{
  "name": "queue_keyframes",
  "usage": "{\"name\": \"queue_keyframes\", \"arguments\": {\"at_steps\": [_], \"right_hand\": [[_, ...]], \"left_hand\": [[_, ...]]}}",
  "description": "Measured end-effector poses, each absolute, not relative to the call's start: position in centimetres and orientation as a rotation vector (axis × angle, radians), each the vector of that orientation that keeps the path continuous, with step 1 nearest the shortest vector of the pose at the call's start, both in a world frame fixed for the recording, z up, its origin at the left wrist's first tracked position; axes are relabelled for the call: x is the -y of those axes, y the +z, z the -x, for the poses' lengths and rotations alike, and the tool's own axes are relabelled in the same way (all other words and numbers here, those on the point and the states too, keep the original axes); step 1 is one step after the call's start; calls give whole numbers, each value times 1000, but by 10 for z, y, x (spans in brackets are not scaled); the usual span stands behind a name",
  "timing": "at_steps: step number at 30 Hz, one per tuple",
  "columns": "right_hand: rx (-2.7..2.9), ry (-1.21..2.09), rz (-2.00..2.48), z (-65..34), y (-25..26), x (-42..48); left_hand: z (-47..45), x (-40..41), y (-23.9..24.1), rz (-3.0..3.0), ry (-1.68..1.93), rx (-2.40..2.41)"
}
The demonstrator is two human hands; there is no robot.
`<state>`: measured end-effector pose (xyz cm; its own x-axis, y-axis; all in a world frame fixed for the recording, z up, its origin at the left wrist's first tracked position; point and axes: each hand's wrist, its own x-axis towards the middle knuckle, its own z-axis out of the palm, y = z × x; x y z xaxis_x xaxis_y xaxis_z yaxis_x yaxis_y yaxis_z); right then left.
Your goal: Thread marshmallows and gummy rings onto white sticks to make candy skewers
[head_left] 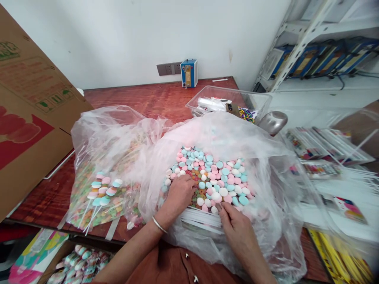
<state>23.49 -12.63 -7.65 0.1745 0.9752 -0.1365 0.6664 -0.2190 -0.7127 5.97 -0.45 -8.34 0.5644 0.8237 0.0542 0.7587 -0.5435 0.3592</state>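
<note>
Near the centre of the frame, a loose heap of small, smooth, rounded candies in pastel pink, pale blue and white point(225, 181) lies inside a crumpled, milky-clear plastic bag point(260, 169) on a reddish-brown worktop with dark wood-like streaks point(133, 94). Most candies look matt and button-shaped. Toward the heap's lower left shows a patch of small green, orange and red rings with holes point(201, 193), rougher in look. Below it lies a bundle of thin, straight white sticks point(201, 221).

The person's left hand point(182, 190), with a pale bangle point(159, 225) at the wrist, bends its fingers down at the edge of the rings; whether it grips anything cannot be told, as its back hides the fingertips. The right hand point(235, 221) has its thumb and forefinger close together beside the sticks' upper right end and the lowest candies; a hold cannot be made out.

At centre left, several stacks of pastel discs on white sticks point(102, 189) rest on a second filmy bag point(112, 118) containing more rings. Folds of film veil the upper part of the heap. Behind, a clear rectangular plastic bin point(219, 91) stands near a shiny metal scoop point(274, 121), and a small blue-and-white box point(189, 73) stands by the wall. A large brown cardboard carton point(29, 98) blocks the upper left.
</note>
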Motion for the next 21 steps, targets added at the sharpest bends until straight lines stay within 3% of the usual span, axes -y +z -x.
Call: {"name": "queue_keyframes", "arguments": {"at_steps": [17,21], "right_hand": [[1592,783,1964,-233,-80,127],[1605,771,1975,-232,-80,127]], "left_hand": [[-47,4,-75,-2195,707,-1470],[-55,2,-77,-2328,610,-1409]]}}
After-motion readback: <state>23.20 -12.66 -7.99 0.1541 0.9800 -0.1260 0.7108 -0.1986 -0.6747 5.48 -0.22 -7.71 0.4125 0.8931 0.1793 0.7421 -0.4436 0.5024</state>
